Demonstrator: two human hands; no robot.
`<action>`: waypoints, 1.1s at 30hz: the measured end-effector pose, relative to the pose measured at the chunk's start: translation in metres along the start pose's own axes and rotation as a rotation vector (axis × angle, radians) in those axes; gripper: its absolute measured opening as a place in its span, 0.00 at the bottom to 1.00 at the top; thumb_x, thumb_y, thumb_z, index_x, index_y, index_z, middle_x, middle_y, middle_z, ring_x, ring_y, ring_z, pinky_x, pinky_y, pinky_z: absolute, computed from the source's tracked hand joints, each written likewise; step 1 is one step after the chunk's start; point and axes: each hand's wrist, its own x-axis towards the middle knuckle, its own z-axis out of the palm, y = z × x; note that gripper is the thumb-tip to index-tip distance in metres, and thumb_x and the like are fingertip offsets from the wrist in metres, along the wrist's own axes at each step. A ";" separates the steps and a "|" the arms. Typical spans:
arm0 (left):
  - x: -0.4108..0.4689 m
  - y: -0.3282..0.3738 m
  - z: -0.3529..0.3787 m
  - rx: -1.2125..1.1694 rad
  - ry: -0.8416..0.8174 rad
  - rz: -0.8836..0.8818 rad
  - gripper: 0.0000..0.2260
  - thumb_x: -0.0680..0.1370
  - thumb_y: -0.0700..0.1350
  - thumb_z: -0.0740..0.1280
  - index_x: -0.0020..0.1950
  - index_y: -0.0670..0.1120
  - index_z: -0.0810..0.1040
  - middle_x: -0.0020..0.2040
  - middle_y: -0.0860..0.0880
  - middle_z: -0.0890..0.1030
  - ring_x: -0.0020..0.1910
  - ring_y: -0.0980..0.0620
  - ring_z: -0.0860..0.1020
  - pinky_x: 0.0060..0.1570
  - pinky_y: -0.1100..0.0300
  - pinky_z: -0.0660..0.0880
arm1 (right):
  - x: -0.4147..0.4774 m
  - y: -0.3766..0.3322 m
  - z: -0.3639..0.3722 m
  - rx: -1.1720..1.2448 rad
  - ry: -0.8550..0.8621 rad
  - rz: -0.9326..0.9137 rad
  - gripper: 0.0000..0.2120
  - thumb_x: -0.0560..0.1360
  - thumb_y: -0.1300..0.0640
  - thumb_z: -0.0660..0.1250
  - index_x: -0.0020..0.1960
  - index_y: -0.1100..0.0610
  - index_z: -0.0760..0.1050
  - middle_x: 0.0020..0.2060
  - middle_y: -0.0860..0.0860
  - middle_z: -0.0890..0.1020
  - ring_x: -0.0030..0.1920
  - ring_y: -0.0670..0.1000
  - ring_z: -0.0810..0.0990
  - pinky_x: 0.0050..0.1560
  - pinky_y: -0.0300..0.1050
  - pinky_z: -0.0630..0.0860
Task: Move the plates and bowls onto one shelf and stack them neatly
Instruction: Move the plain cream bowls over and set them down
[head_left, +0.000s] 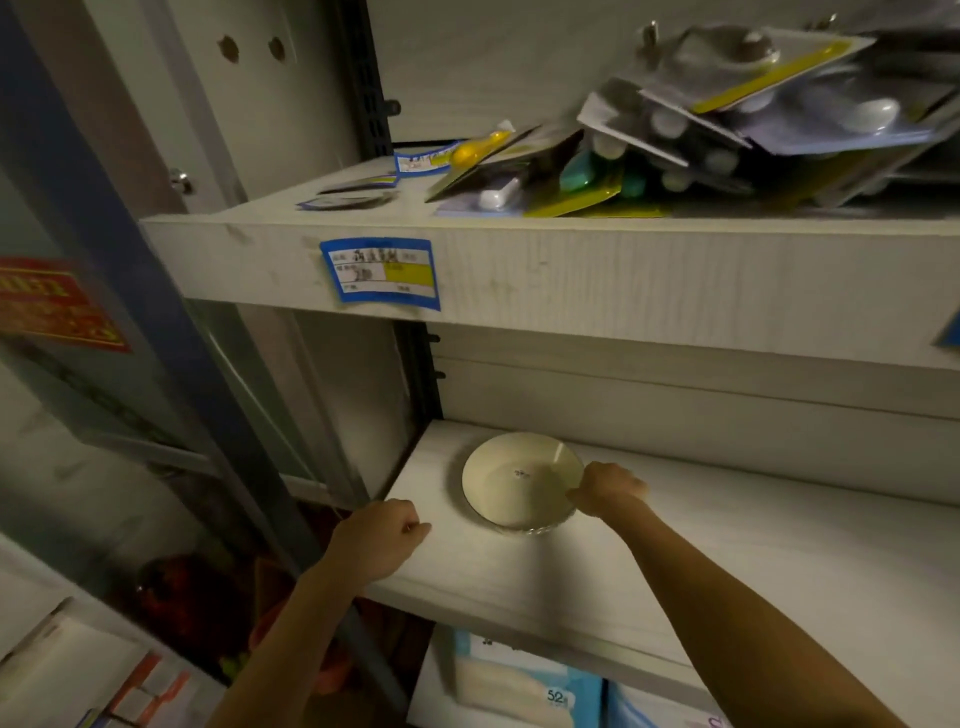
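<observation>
A pale, cream-coloured plate (519, 480) sits on the lower shelf (727, 561), near that shelf's left end and well back from its front edge. The plate has a small dark mark near its middle, and along its near rim a ridged, glassy edge shows; it may be a second dish underneath, but the dim light leaves that unclear.

The right hand (608, 491) is at the plate's right rim, fingers curled narrow and pinching the edge, with the forearm reaching in from the lower right. The left hand (379, 535) lies to the left of the plate, apart from it, closed into a loose fist with its knuckles resting on the shelf near the front left corner; it holds nothing that can be seen.

Above the plate, the upper shelf (571, 275) carries a blue and yellow price label (382, 273) on its front face, up and to the left of the plate. On top of that shelf, up and to the right of the plate, lies a tilted heap of carded packets (701, 135) with yellow, teal and white items in them. Flat stickers (353, 195) lie near its left end.

Below the plate, under the lower shelf, there are blue and white packages (524, 680). To the left of the plate, past the shelf's end, a red sign (52, 304) hangs on a glass panel.
</observation>
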 end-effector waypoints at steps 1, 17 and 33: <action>0.003 -0.002 0.000 0.000 -0.010 0.004 0.10 0.78 0.52 0.60 0.42 0.48 0.73 0.34 0.54 0.73 0.44 0.50 0.77 0.46 0.58 0.71 | 0.000 0.000 -0.001 0.018 0.005 0.006 0.14 0.75 0.51 0.61 0.58 0.55 0.75 0.45 0.51 0.76 0.46 0.52 0.74 0.45 0.41 0.68; 0.057 0.029 0.040 -0.620 -0.238 -0.332 0.24 0.79 0.54 0.57 0.69 0.40 0.65 0.48 0.37 0.82 0.37 0.43 0.79 0.42 0.52 0.79 | -0.067 0.108 -0.024 0.327 0.209 0.088 0.20 0.80 0.51 0.54 0.29 0.54 0.61 0.31 0.52 0.70 0.40 0.56 0.71 0.37 0.44 0.66; 0.069 0.057 0.079 -0.835 -0.124 -0.276 0.18 0.78 0.33 0.51 0.68 0.32 0.62 0.32 0.38 0.75 0.29 0.46 0.72 0.16 0.63 0.72 | -0.167 0.217 0.007 0.509 0.340 0.360 0.17 0.80 0.54 0.55 0.43 0.62 0.77 0.37 0.55 0.78 0.37 0.52 0.73 0.36 0.45 0.67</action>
